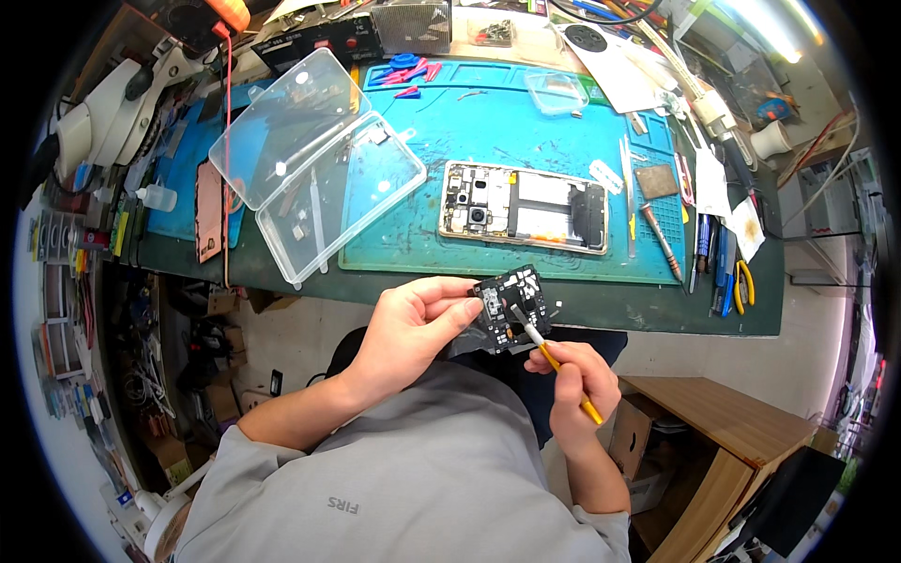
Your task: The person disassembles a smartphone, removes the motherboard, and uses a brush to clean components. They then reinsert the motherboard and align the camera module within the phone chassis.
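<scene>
Between the thumb and fingers of my left hand (pixel 424 319) is a black phone circuit board (pixel 508 296), held by its left edge over my lap, just off the bench's front edge. Small silver and white parts dot its face. Dark translucent film (pixel 466 343) hangs under its lower left side. My right hand (pixel 580 380) grips a slim yellow-handled tool (pixel 556 364) with a pale collar. The tool's tip touches or hovers over the board; its exact kind is too small to tell. Beyond my hands an opened phone (pixel 524 208) lies on the blue work mat, its insides facing up.
Left of the phone stands an open clear plastic case (pixel 330 202) with small parts inside. Tweezers (pixel 627 188), a brown-handled tool (pixel 662 244) and yellow-handled pliers (pixel 743 286) lie at the right. A pink-brown panel (pixel 208 211) rests far left. Below right is a wooden cabinet (pixel 718 413).
</scene>
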